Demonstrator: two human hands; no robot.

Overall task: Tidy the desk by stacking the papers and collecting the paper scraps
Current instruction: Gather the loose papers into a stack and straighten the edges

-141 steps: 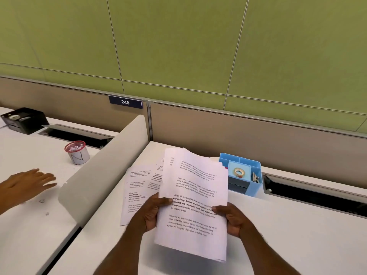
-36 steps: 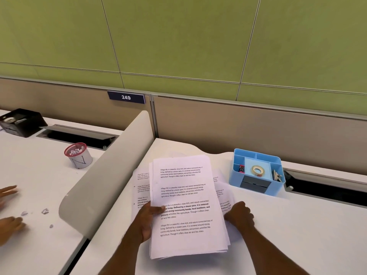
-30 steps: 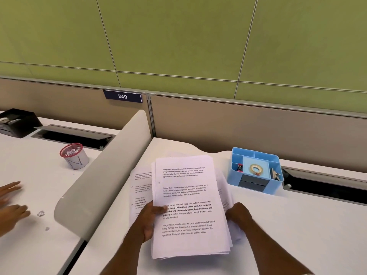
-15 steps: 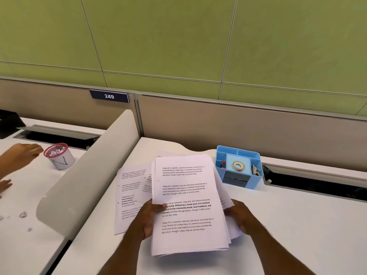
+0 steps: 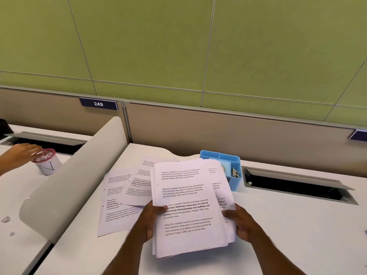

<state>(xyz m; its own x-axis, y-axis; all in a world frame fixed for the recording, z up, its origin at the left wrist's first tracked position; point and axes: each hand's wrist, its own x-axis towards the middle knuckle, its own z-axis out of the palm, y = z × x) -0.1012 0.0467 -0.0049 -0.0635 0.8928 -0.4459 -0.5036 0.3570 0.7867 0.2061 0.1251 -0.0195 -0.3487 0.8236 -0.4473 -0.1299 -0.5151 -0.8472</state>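
Observation:
A stack of printed white papers (image 5: 188,197) is held above the white desk (image 5: 297,235), tilted toward me. My left hand (image 5: 148,221) grips its left edge with the thumb on the top sheet. My right hand (image 5: 238,221) grips the right edge, where a few sheets stick out unevenly. Several loose printed sheets (image 5: 121,197) lie fanned on the desk to the left of the stack. Small paper scraps (image 5: 7,219) lie on the neighbouring desk at far left.
A blue organiser tray (image 5: 228,161) stands behind the stack, partly hidden by it. A curved white divider (image 5: 69,181) separates my desk from the left one, where another person's hand (image 5: 21,153) touches a red-rimmed cup (image 5: 46,163) of scraps. Open cable slots (image 5: 297,185) run along the back.
The stack has risen off the desk and now covers part of the blue tray. The other person's hand has reached the red-rimmed cup.

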